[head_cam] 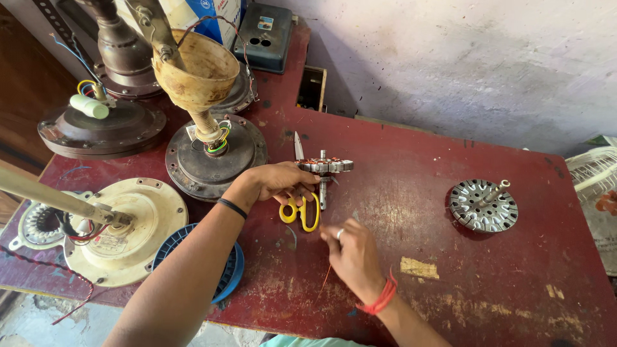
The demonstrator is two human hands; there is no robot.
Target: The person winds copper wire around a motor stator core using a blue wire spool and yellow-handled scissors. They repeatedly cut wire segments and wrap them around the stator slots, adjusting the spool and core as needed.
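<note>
Two bare hands at work on a dark red worktop (411, 160), both close to a small fan stator (326, 165) with copper windings and a central shaft, which stands on end near the worktop's middle. Left hand (279, 182): just left of the stator, fingers curled in a closed grip at its base and shaft; exactly what the fingertips pinch is hidden by the hand itself. A dark band circles this wrist. Right hand (352, 252): just below the stator, fingers drawn together in a pinch on a thin reddish wire (324, 281) that trails down from the hand; the wire's upper end is hard to follow. A ring on one finger, red thread at the wrist. Yellow-handled scissors (301, 209): lying flat just left of the stator, blade tip showing above it, middle covered by the left hand.

Right of the stator, well apart: a round perforated metal rotor plate (482, 205) with a shaft. Far left of the stator: several ceiling fan motors, one cream (132, 228), partly cut off by the edge. Above and left of the stator, at the wall: a dark blue-grey box (267, 35) with a small pale label, and beside it a white and blue carton (212, 16), cut off at the top.
</note>
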